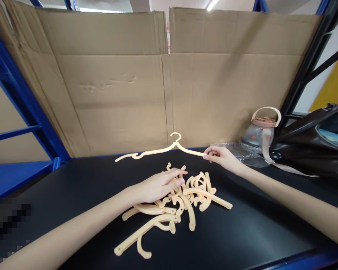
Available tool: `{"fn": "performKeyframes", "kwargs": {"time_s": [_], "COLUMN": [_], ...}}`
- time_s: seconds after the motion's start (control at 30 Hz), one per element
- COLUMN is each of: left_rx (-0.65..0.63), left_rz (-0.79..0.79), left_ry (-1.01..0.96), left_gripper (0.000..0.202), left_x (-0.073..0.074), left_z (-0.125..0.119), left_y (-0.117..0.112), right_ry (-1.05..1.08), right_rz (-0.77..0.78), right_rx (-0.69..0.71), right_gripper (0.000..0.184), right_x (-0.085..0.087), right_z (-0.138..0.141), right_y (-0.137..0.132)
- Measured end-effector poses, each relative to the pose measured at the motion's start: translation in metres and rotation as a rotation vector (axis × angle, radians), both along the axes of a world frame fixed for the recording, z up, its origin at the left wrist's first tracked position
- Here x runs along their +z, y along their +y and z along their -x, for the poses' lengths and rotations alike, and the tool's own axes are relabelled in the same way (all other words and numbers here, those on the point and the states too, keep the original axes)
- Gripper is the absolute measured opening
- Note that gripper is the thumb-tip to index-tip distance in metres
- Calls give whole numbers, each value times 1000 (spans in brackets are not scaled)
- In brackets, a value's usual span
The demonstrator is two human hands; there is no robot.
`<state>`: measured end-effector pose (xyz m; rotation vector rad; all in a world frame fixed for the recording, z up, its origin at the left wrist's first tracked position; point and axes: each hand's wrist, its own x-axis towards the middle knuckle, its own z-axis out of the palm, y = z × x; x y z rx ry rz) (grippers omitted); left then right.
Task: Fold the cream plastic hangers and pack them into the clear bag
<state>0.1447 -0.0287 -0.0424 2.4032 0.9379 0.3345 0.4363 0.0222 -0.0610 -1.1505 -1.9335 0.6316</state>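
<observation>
A heap of cream plastic hanger parts [183, 202] lies in the middle of the black table [256, 232]. My left hand [157, 186] rests on top of the heap, fingers curled round one of the pieces. An assembled cream hanger [157, 150] stands at the back against the cardboard, hook up. My right hand [221, 156] pinches the tip of its right arm.
A tall cardboard sheet [163, 82] walls off the back. At the right stand a clear water bottle with a pink lid [257, 135], a crumpled plastic bag [239, 152] and a black bag [312, 150]. Blue shelf rails [19, 97] run along the left.
</observation>
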Motion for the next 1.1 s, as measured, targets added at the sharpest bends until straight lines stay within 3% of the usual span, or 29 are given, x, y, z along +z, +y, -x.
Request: {"fn": "performKeyframes", "kwargs": {"time_s": [0.2,0.3,0.47,0.53,0.6,0.73,1.1], "left_rx": [10,46,338,486,547,570,585], "left_rz": [96,8,-417,-448,-432,-408,-384], "left_ry": [-137,-106,135,239,260,268,265], "left_gripper": [48,45,44,49,51,40,26], "left_x": [3,7,10,5,0,-5,-10], "left_z": [6,15,59,85,108,131,136], "left_y": [-23,-26,1,18,31,40,40], "right_ry": [-62,-101,-193,-231,-270,-361,-528], "right_rz": [26,22,-32,-64,-96,-141,-141], "right_rx": [99,121,68,34,7,-21,-80], "right_gripper": [31,31,28,27,27,27,25], "right_x": [-12,-19,-24,-26,-27,-24,-17], "right_z": [17,22,24,25,26,23,-26], "right_y": [26,33,38,40,41,41,4]}}
